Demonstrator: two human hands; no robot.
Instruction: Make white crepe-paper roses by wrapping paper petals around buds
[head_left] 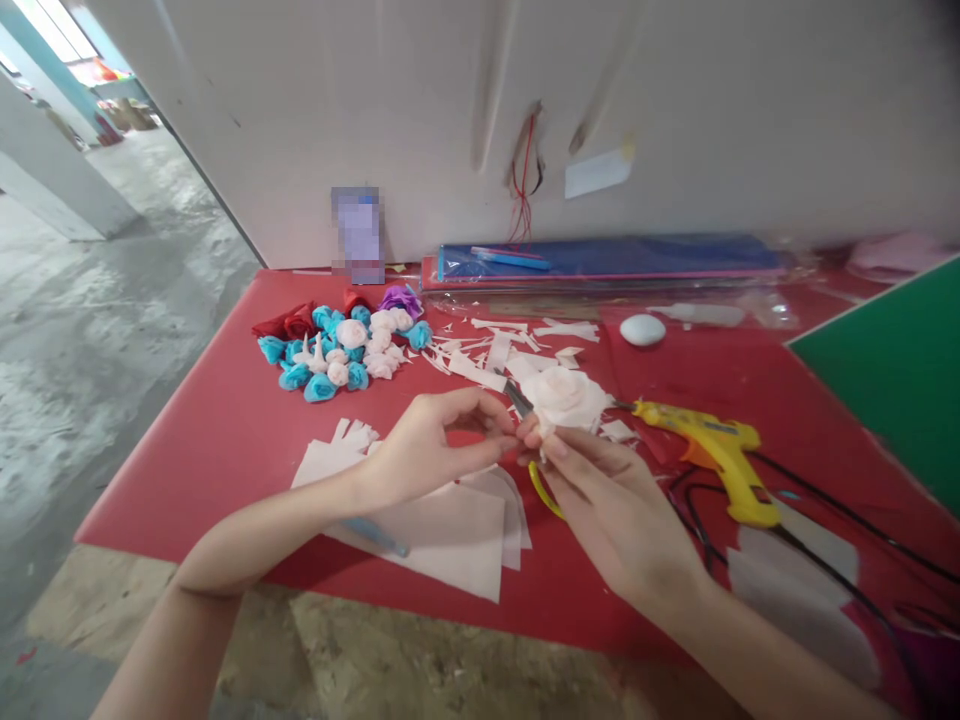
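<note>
A white paper rose (565, 398) is held by its base in the fingers of my right hand (619, 500), with its petals facing up. My left hand (442, 440) has thumb and fingertips pinched together right beside the rose's base, against the right fingertips. Whatever lies in that pinch is too small to make out. Scissors (546, 492) with a yellow handle lie partly hidden under my right hand. Below my left hand, white paper sheets (457, 540) are spread on the red table (187, 450), with a blue pen (375, 537) on them.
A yellow glue gun (712, 445) with a black cable lies at right. Blue, white, red and purple paper flowers (349, 345) are heaped at back left. White paper scraps (469, 368), a white egg-shaped piece (642, 330) and a blue plastic-wrapped pack (622, 260) sit behind the hands.
</note>
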